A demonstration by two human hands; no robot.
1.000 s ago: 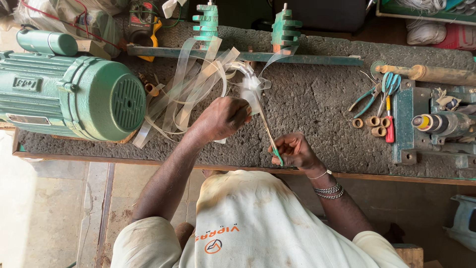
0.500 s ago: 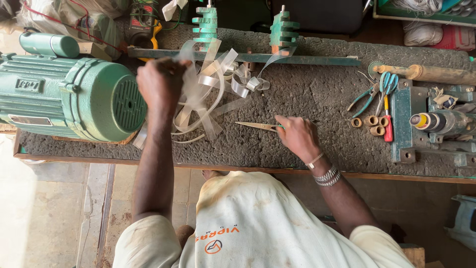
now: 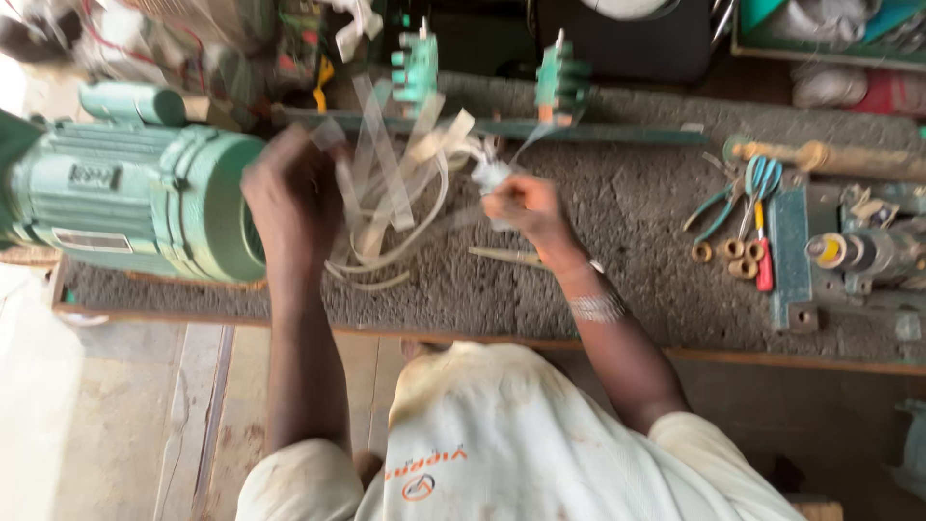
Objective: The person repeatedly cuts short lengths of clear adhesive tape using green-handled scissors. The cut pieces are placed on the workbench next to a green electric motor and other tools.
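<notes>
Sorting a tangle of pale strips (image 3: 395,193) at mid-worktop (image 3: 617,241), just right of the green motor (image 3: 135,207). Left hand (image 3: 289,188) raised among them (too blurred to tell its fingers); right hand (image 3: 526,207) pinching the strips' bunched white end. Next, probably: careful untangling.

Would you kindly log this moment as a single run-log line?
left hand: in pale strips, blurred | right hand: pinching white piece | bench: thin stick, green motor
</notes>
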